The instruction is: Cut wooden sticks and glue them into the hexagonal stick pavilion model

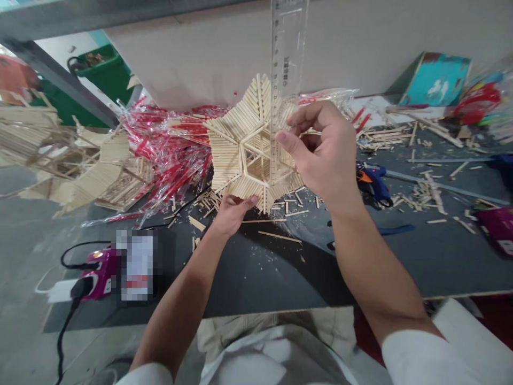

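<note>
A star-shaped model (240, 144) made of thin pale wooden sticks stands tilted up over a dark grey table (280, 267). My left hand (232, 211) grips its lower edge from beneath, fingers closed on the sticks. My right hand (320, 149) pinches a clear plastic ruler (285, 69) between thumb and fingers. The ruler stands upright against the front of the model, and its top runs out of view.
Packs of red-wrapped sticks (168, 144) lie behind the model, more stick-built pieces (80, 171) at the left. Loose sticks litter the table. A blue and orange glue gun (372, 182) lies at the right. A purple device with cables (98, 272) sits on the near left.
</note>
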`<state>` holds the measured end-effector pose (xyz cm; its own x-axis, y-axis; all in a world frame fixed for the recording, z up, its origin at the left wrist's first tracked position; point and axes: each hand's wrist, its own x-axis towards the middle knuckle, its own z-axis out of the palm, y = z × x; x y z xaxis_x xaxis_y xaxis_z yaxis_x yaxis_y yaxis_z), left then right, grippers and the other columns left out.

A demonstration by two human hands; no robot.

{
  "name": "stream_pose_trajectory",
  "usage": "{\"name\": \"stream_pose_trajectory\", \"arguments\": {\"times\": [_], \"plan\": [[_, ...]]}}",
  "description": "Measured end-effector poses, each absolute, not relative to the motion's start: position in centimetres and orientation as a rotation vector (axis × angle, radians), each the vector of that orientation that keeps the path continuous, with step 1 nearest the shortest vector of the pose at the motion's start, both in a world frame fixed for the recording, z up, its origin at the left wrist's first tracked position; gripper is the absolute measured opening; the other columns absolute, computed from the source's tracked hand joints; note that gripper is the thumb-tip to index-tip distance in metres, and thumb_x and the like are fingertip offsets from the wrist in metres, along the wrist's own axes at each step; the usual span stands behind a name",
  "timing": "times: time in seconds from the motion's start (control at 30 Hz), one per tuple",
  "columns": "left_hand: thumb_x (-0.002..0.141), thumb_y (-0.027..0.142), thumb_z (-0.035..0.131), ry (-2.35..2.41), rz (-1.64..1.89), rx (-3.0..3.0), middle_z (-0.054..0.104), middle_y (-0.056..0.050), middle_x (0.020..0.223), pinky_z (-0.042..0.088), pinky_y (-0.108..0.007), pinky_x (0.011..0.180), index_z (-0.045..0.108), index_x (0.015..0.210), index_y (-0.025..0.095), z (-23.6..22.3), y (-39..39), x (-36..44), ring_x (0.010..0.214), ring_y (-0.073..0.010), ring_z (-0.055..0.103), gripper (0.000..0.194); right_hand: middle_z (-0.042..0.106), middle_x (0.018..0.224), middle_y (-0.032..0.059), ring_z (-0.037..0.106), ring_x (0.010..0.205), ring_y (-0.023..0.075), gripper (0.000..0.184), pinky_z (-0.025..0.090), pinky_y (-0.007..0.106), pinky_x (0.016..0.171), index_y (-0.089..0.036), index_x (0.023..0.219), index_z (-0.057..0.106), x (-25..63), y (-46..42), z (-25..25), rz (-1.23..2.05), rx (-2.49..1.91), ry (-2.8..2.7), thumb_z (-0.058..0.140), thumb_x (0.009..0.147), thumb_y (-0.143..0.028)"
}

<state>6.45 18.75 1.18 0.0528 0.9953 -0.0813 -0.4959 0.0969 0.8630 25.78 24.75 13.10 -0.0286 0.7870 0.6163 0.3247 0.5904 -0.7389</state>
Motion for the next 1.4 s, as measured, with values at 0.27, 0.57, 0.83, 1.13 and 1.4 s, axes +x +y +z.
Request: {"name": "stream_pose_trajectory", "arguments": {"times": [0.27,0.57,0.83,1.13,1.4], "plan": [[0.070,0.029,0.099,0.797,1.359,0.802,0.080,-0.004,0.109,0.058,-0.028,0.101,0.073,0.124,0.026,1.7,19.3,6.6,0.108,-0.0178,0.075,0.061,0.070,0.104,0.0045,0.072,0.100,0.0207,0.048,0.063,0.031,0.068,-0.025,0.108,0.064,26.5,25.5,13.2,0.579,-0.882,-1.563,0.066,0.094,-0.071],[0.073,0.023,0.094,0.820,1.392,0.594,0.078,0.002,0.104,0.059,-0.029,0.083,0.067,0.102,0.025,3.5,22.2,6.1,0.092,-0.0143,0.074,0.040,0.073,0.110,0.0055,0.075,0.094,0.0178,0.048,0.061,0.028,0.065,-0.024,0.108,0.063,29.6,23.5,15.3,0.559,-0.835,-1.481,0.067,0.093,-0.070],[0.074,0.024,0.095,0.958,1.313,0.637,0.072,0.002,0.080,0.056,-0.027,0.078,0.066,0.090,0.018,5.4,23.8,5.4,0.073,-0.0103,0.069,0.033,0.064,0.086,-0.0017,0.055,0.056,0.0056,0.039,0.044,0.022,0.043,-0.024,0.095,0.059,30.9,20.2,12.8,0.793,-0.907,-1.394,0.084,0.088,-0.053],[0.100,0.052,0.067,1.460,1.265,1.489,0.069,-0.003,0.085,0.043,-0.025,0.064,0.067,0.097,0.020,4.2,16.0,3.6,0.068,-0.0120,0.059,0.032,0.065,0.077,-0.0029,0.071,0.068,0.0165,0.045,0.051,0.028,0.050,-0.026,0.082,0.052,29.2,16.9,4.4,1.419,-0.789,-1.226,0.090,0.079,-0.050],[0.110,0.043,0.046,1.417,0.999,1.968,0.064,0.002,0.068,0.042,-0.027,0.066,0.064,0.107,0.021,2.6,12.5,3.8,0.061,-0.0146,0.059,0.028,0.071,0.082,-0.0004,0.072,0.075,0.0197,0.045,0.057,0.035,0.067,-0.026,0.084,0.055,27.4,16.5,2.2,1.426,-0.821,-1.341,0.087,0.078,-0.057]]}}
